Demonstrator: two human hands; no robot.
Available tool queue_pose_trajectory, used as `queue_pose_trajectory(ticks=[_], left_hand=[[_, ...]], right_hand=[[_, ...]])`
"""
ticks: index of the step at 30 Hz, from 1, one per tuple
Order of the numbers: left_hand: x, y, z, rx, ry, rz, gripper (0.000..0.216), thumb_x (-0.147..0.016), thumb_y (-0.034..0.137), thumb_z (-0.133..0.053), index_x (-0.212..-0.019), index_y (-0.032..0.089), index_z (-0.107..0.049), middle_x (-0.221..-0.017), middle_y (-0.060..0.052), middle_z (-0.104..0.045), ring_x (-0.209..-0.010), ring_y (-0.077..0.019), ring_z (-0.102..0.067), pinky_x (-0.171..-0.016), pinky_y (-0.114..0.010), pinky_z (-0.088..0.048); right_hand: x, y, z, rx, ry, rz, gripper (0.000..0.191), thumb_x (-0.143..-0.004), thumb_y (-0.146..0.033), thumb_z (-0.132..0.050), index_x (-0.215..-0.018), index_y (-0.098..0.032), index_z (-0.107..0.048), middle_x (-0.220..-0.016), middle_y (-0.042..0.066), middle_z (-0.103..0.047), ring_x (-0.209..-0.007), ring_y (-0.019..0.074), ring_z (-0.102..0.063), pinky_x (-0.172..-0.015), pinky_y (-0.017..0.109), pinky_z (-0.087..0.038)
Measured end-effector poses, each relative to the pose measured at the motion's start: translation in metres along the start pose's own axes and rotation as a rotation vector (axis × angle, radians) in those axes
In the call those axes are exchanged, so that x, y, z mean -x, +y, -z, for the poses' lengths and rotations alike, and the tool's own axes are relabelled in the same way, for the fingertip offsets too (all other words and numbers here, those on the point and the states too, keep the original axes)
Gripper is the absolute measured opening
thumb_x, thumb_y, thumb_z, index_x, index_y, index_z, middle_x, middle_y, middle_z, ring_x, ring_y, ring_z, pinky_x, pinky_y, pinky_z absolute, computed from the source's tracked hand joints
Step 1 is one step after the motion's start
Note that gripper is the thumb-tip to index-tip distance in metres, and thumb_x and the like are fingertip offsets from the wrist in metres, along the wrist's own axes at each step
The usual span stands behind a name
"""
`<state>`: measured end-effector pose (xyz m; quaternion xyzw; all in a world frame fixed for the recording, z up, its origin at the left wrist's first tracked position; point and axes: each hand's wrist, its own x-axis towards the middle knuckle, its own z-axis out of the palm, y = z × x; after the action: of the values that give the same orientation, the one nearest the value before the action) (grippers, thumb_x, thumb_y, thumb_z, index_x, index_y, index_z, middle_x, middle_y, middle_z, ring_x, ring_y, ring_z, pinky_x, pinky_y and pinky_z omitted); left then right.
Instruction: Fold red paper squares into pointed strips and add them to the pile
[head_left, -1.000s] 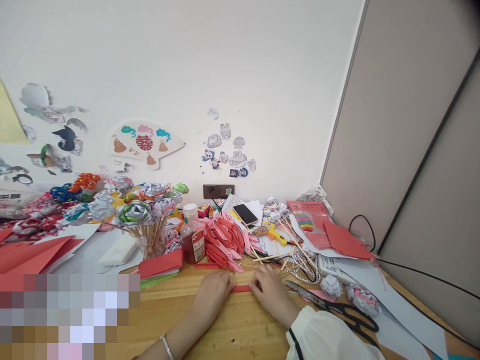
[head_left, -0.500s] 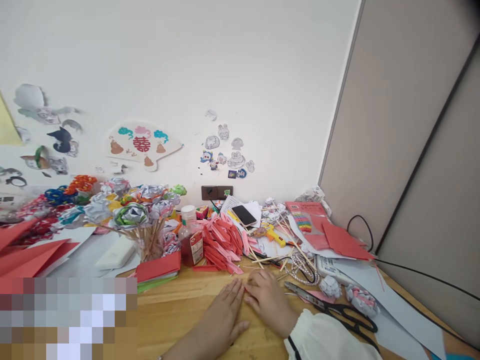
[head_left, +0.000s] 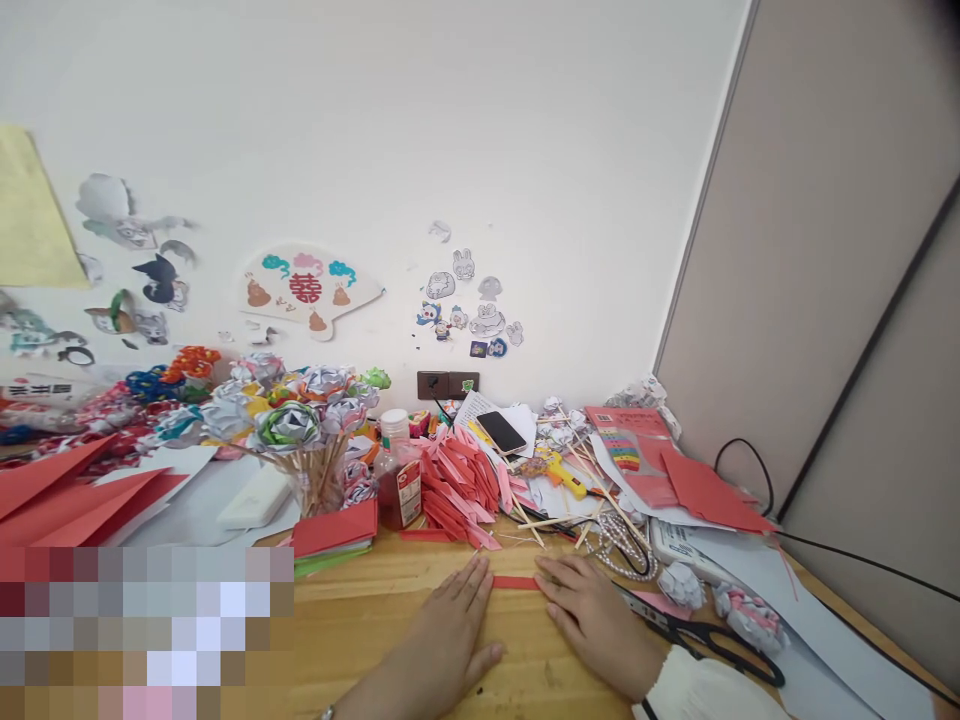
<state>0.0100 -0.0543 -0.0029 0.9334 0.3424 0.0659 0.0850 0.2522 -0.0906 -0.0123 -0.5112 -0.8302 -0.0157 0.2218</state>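
A narrow red paper strip [head_left: 515, 582] lies flat on the wooden table between my two hands. My left hand [head_left: 454, 620] rests flat, its fingertips over the strip's left end. At the other end, my right hand [head_left: 589, 615] lies palm down with its fingers stretched on the paper. Both ends are hidden under the fingers. Black-handled scissors [head_left: 701, 637] lie just right of my right hand, their blades partly covered by it. Beyond my hands is a pile of folded red and pink paper pieces [head_left: 461, 485].
A stack of red and green paper [head_left: 335, 530] and a bottle of reddish liquid [head_left: 397, 485] stand left of the pile. Paper flowers on sticks [head_left: 300, 425] fill a holder. Rightward are a yellow glue gun [head_left: 564, 475], a bead string [head_left: 622, 547] and crumpled paper balls [head_left: 681, 585].
My right hand has slid right, away from my left hand, baring the red strip between them. The left hand stays flat in place. The view has turned slightly left.
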Motion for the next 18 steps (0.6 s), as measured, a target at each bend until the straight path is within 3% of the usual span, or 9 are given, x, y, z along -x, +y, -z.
queue_pose_trajectory(ticks=[7,11,15,18], left_hand=[[0.000,0.000,0.001,0.053,0.017,-0.008,0.066,-0.089,0.051,-0.039,-0.143,0.019,-0.020,-0.148,-0.014,-0.017,-0.136,-0.0269,-0.020,-0.110,-0.043,-0.025],[0.002,-0.002,0.007,0.074,-0.028,0.013,0.066,-0.088,0.049,-0.041,-0.143,0.021,-0.019,-0.148,-0.012,-0.015,-0.136,-0.0259,-0.019,-0.110,-0.044,-0.023],[0.004,-0.005,0.028,0.047,-0.116,0.099,0.063,-0.083,0.039,-0.049,-0.140,0.021,-0.029,-0.146,-0.011,-0.023,-0.135,-0.0282,-0.024,-0.108,-0.049,-0.024],[0.004,-0.010,0.041,-0.046,-0.134,0.215,0.054,-0.082,0.032,-0.048,-0.133,0.014,-0.042,-0.142,-0.015,-0.035,-0.130,-0.0301,-0.034,-0.105,-0.049,-0.028]], right_hand=[[0.001,0.002,0.003,0.051,0.101,0.020,0.036,-0.087,-0.019,-0.049,-0.121,-0.025,-0.055,-0.123,0.005,-0.057,-0.111,0.0222,-0.048,-0.095,0.041,-0.038],[-0.007,-0.005,0.003,0.042,0.018,0.071,0.031,-0.086,-0.024,-0.053,-0.117,-0.029,-0.058,-0.125,0.003,-0.055,-0.114,0.0218,-0.045,-0.098,0.041,-0.034],[-0.010,-0.008,0.003,-0.038,-0.006,0.052,0.028,-0.086,-0.019,-0.052,-0.112,-0.027,-0.061,-0.121,0.002,-0.058,-0.112,0.0210,-0.044,-0.098,0.039,-0.034],[-0.010,-0.006,0.001,-0.114,0.026,0.042,0.027,-0.085,-0.014,-0.052,-0.107,-0.026,-0.062,-0.111,0.002,-0.062,-0.106,0.0196,-0.047,-0.094,0.036,-0.036]])
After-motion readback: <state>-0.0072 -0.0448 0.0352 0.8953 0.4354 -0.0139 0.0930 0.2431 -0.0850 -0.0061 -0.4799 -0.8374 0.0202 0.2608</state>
